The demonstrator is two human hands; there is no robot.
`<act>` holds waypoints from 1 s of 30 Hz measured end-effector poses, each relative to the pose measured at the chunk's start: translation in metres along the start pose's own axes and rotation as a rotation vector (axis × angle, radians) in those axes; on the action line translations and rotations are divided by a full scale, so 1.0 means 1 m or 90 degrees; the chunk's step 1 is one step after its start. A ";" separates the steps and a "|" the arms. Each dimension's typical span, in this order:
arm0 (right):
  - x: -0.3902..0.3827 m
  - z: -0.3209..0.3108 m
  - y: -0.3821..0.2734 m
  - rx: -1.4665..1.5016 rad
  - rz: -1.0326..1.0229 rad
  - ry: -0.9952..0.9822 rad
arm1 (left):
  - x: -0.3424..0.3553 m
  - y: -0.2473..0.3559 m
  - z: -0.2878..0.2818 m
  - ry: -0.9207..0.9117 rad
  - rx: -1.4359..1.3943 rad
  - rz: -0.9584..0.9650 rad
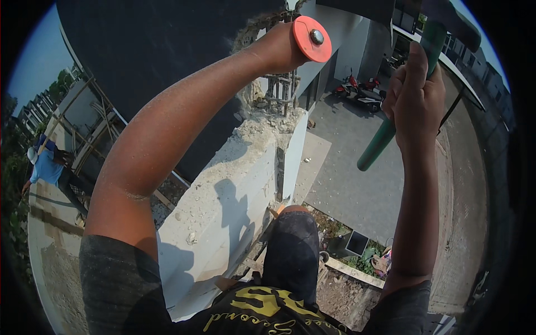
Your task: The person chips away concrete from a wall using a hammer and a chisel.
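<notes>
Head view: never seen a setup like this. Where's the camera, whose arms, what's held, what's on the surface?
There's no robot here, just a person's two bare hands. The single picture comes from a wide fisheye camera worn on that person's head, looking down, so straight edges bend near the rim. The left hand grips a tool with a round orange-red guard; the rest of the tool is mostly hidden. The right hand holds a green-handled hammer. Between the arms stands a broken wall, with rubble on its rough top and bare steel bars farther off. Another person in a blue shirt is at the far left.
</notes>
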State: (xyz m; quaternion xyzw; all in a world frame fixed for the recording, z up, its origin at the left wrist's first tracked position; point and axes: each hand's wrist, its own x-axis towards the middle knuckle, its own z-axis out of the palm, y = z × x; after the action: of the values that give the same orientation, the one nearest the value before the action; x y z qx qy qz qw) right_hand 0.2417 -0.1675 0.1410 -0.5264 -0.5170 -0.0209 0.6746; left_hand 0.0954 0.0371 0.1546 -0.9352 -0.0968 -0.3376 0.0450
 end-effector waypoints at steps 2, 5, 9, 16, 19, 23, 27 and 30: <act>-0.020 -0.004 0.019 -0.234 0.027 -0.162 | 0.003 0.013 0.003 -0.055 -0.054 -0.087; -0.025 -0.017 -0.005 -0.155 0.153 -0.211 | -0.005 0.003 0.003 -0.046 0.024 -0.066; 0.009 -0.056 -0.050 0.046 0.128 -0.085 | 0.004 -0.006 -0.006 -0.031 -0.016 -0.047; -0.035 0.014 0.024 -0.171 0.092 -0.164 | -0.004 -0.010 0.000 0.005 0.028 0.056; -0.048 0.007 0.017 -0.155 0.107 -0.174 | -0.016 -0.006 -0.007 0.001 -0.017 0.049; -0.026 -0.027 -0.032 0.175 0.046 0.035 | -0.016 -0.001 -0.003 -0.102 0.018 0.006; -0.029 -0.007 0.004 0.173 0.012 0.016 | -0.007 0.010 -0.008 -0.112 0.044 0.051; -0.070 0.024 0.033 -0.215 0.035 -0.159 | -0.010 0.014 -0.010 -0.102 0.017 0.019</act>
State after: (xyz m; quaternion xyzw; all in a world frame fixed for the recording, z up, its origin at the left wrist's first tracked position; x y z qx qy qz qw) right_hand 0.2120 -0.1715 0.0659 -0.6449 -0.5708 -0.0235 0.5077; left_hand 0.0844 0.0207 0.1555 -0.9600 -0.0904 -0.2594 0.0545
